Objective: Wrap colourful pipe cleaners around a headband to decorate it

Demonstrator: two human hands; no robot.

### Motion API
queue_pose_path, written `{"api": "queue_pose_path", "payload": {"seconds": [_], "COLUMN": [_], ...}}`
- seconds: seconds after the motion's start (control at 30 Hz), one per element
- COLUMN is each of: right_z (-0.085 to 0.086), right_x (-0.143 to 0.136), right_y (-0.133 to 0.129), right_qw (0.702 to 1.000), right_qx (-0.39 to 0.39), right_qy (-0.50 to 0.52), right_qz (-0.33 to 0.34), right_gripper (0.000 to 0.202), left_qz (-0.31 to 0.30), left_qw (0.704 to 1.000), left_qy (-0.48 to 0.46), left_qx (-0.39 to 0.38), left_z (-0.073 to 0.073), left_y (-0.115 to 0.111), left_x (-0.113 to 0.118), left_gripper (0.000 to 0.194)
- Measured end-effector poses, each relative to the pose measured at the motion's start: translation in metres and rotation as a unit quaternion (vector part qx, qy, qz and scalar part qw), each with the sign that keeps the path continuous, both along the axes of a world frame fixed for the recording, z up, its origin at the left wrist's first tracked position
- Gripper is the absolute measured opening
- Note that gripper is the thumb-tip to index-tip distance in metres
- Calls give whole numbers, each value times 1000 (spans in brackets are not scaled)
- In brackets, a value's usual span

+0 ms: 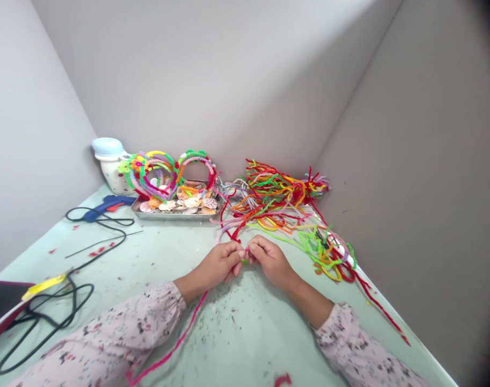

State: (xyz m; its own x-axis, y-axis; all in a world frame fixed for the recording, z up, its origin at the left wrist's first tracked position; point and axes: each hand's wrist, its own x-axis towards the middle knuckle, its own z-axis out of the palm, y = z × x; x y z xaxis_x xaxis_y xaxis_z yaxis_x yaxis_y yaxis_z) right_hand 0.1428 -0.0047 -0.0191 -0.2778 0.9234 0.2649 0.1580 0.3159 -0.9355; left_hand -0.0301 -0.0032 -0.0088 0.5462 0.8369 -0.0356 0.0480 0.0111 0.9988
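Both hands meet over the middle of the table, fingertips nearly touching. My left hand (222, 262) is closed in a pinch on a pink pipe cleaner (180, 339), whose long tail runs from under the hand toward the front of the table. My right hand (270, 259) pinches a small pink bit at the other side, seemingly the same pipe cleaner's end. A speck of green shows between the fingers; the fingers hide most of what lies there.
Behind are a metal tray (176, 216) of seashells with fuzzy, colourful headbands (156, 172) on it, and a heap of pipe cleaners (277, 185). Leftward lie a blue glue gun (103, 208), its black cord (81, 263) and a white cup (114, 174) with a blue lid. Walls enclose the table.
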Motion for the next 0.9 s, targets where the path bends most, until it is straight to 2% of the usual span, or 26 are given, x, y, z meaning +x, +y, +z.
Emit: {"api": "queue_pose_path", "payload": {"seconds": [0.4,0.73,0.9], "right_z": [1,4,4], "right_x": [1,4,4], "right_y": [4,5,4], "right_qw": [994,989,992], "right_qx": [-75,-121,-105], "right_qy": [63,79,62], "right_qz": [46,28,22], "right_gripper": [24,28,25], "left_qz": [-12,16,24], "left_qw": [1000,1000,1000], "left_qy": [-8,-2,5], "left_qx": [-14,-15,-10], "left_z": [0,0,1], "left_y": [1,1,-1], "left_x": [-1,-1,0], "left_gripper": [28,28,27]}}
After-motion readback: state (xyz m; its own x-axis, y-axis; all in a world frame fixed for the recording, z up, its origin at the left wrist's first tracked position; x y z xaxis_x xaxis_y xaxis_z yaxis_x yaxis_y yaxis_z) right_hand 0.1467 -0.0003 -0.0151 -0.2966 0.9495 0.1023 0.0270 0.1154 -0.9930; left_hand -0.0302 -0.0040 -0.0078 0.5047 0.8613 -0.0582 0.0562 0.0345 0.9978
